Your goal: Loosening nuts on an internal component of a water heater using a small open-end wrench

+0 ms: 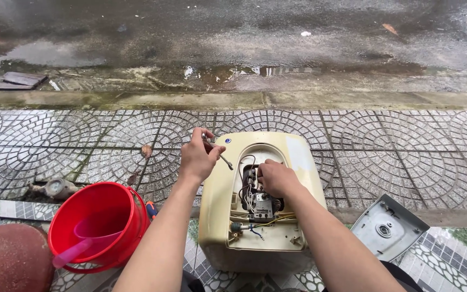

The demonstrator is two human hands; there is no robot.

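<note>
Forearms nearest. One cream water heater (220, 216) lies open on tiled floor, centre near; looks bulky, rigid; wires inside fragile, so hold by outer shell. Left hand (197, 157) clenched on one thin screwdriver (218, 153). Right hand (278, 177) inside, grip on wiring, unclear. One red bucket (99, 224) left, one grey cover (389, 227) right.

Left hand (197, 157) raised, right hand (278, 178) lowered

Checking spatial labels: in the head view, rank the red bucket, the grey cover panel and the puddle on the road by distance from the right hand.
1. Grey cover panel, lower right of the right hand.
2. Red bucket, far left.
3. Puddle, top left, on the road.
</note>
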